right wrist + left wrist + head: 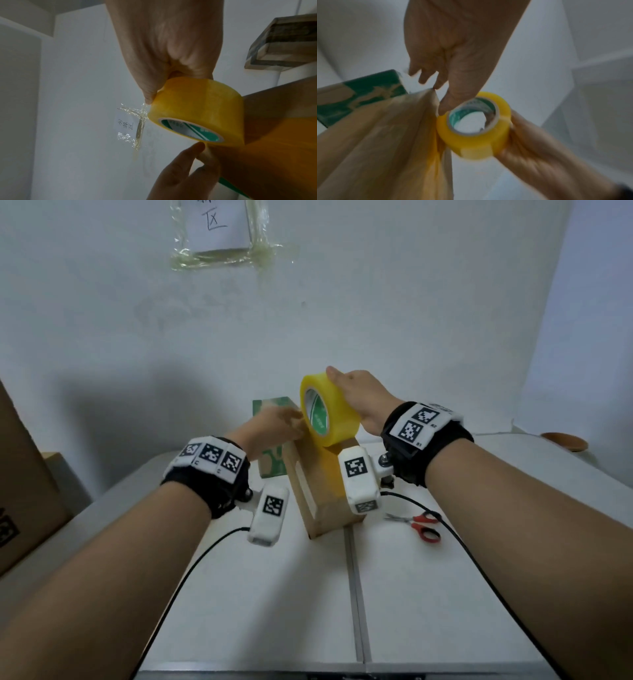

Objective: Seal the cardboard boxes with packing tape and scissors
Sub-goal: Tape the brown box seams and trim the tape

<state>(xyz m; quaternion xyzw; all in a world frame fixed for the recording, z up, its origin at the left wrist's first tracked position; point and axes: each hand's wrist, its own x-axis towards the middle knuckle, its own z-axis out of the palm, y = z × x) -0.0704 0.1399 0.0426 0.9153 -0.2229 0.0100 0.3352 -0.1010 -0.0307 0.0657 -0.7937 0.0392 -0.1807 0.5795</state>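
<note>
**Tape roll held at the far end of the brown carton**

While the brown cardboard box [322, 491] lies near the middle of the white worktop [445, 594], a yellow packing-tape roll [329, 409] with a green-and-white core label, its print unreadable, is gripped from above by the right hand [359, 395]. A strip is laid along the box top. The left hand [274, 429] is set at the box's far end, fingers loosely extended. A green-printed box [270, 405] stands behind. Red-handled scissors [419, 525] lie toward the right edge. A handwritten notice [215, 227] is taped to the white wall.
</note>
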